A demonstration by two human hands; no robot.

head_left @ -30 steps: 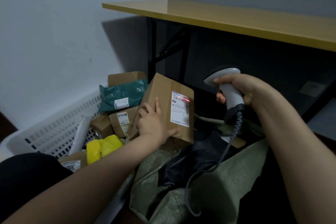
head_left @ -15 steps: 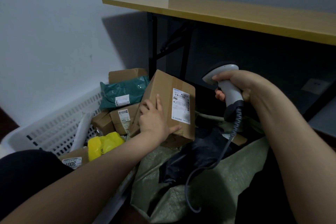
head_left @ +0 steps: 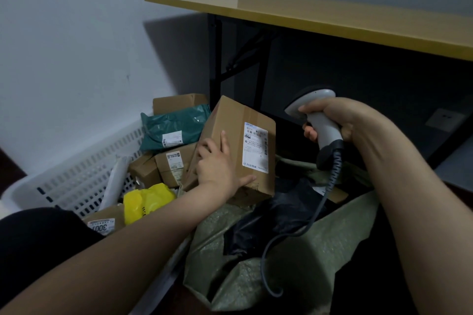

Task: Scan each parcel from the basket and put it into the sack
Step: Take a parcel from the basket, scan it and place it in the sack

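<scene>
Your left hand (head_left: 217, 169) grips the brown cardboard box parcel (head_left: 230, 123) at its near lower corner, with fingers on the side face and thumb under the white label (head_left: 255, 147). The box is tilted and held up where the white perforated plastic basket (head_left: 76, 181) meets the olive-green woven sack (head_left: 320, 250); can't tell if it rests on the sack rim. Your right hand (head_left: 340, 120) has its grip closed round the grey handheld scanner (head_left: 326, 133), head aimed toward the label. The box looks stiff and taped, likely light enough one-handed. The cardboard is smooth and could slip. Hold it by edges and corner, keep your thumb off the barcode, and support the bottom.
</scene>
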